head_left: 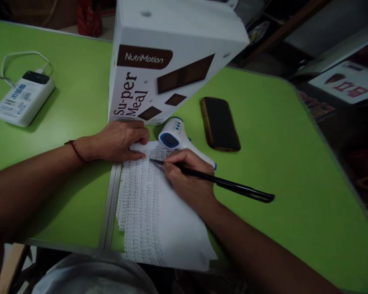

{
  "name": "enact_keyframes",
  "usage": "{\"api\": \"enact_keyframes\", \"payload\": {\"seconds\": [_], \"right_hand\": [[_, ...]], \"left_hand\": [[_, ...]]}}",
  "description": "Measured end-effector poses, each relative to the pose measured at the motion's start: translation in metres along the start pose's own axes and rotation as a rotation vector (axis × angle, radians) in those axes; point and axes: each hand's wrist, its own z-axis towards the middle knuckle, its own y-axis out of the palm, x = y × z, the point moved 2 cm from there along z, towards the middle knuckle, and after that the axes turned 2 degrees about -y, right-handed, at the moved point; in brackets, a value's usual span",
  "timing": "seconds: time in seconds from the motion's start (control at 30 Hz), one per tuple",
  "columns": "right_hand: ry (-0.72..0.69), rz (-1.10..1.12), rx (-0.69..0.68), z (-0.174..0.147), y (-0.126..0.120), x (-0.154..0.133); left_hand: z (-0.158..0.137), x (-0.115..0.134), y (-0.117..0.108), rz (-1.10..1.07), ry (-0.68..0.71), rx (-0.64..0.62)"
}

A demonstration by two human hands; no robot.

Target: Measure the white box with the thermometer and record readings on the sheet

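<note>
My right hand (191, 175) is closed round a black pen (233, 187), whose tip touches the paper near its top. Dense handwritten columns cover the left part of the paper sheets (184, 228); the right part is blank. At the top left corner of the sheets rests my left hand (122, 141), its fingers curled and its thumb apart from them, lying on the paper. Just beyond my right hand lies a white and blue infrared thermometer (174, 132), partly hidden behind my fingers.
A large white box (171, 36) stands right behind the paper. To the right lies a dark phone (221, 122); to the left, a white power bank (24, 98) with a cable (24, 53) plugged in. A metal seam (108, 212) crosses the green table (294, 171).
</note>
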Motion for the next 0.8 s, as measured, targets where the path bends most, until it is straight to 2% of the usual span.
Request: {"api": "enact_keyframes", "payload": {"seconds": [0.23, 0.63, 0.8], "right_hand": [[0.073, 0.116, -0.081, -0.0011, 0.0011, -0.0027], [0.018, 0.049, 0.017, -0.0045, 0.0057, -0.0021], [-0.007, 0.048, -0.005, -0.0031, 0.0047, -0.0023]], "left_hand": [[0.0006, -0.0005, 0.0003, 0.002, -0.021, 0.005], [0.0006, 0.0011, -0.0009, 0.009, -0.031, -0.010], [0.0002, 0.0005, -0.0003, 0.032, 0.000, -0.012]]}}
